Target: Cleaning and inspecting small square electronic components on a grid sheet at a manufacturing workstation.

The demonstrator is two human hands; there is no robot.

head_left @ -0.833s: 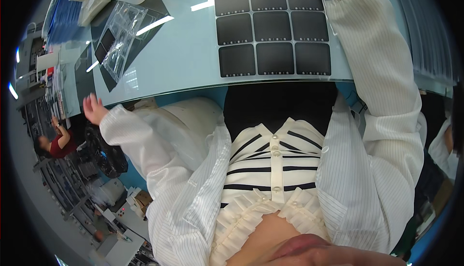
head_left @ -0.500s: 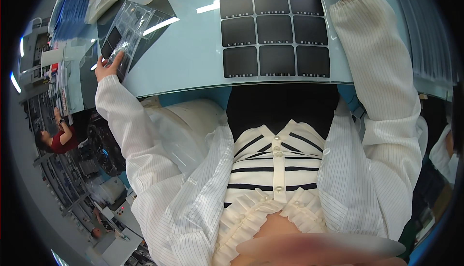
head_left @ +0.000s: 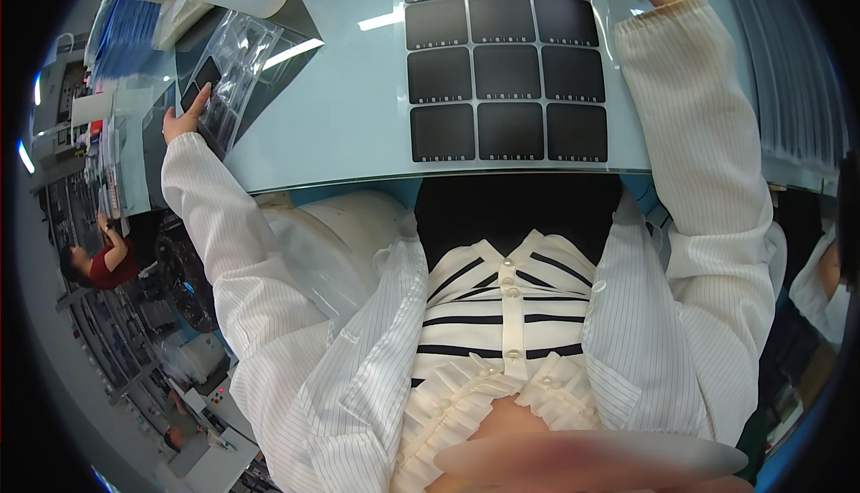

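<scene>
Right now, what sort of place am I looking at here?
Probably a factory assembly bench. A sheet of dark square panels lies in a grid on the pale blue worktable, clear plastic trays sit by the left hand, and shelving with equipment fills the background.

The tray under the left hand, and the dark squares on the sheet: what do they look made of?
The compartmented tray looks like thin clear moulded plastic: see-through, glossy glints, touched by the left hand. The dark squares seem matte black film or adhesive pads on a clear backing sheet; exact material is uncertain.
</scene>
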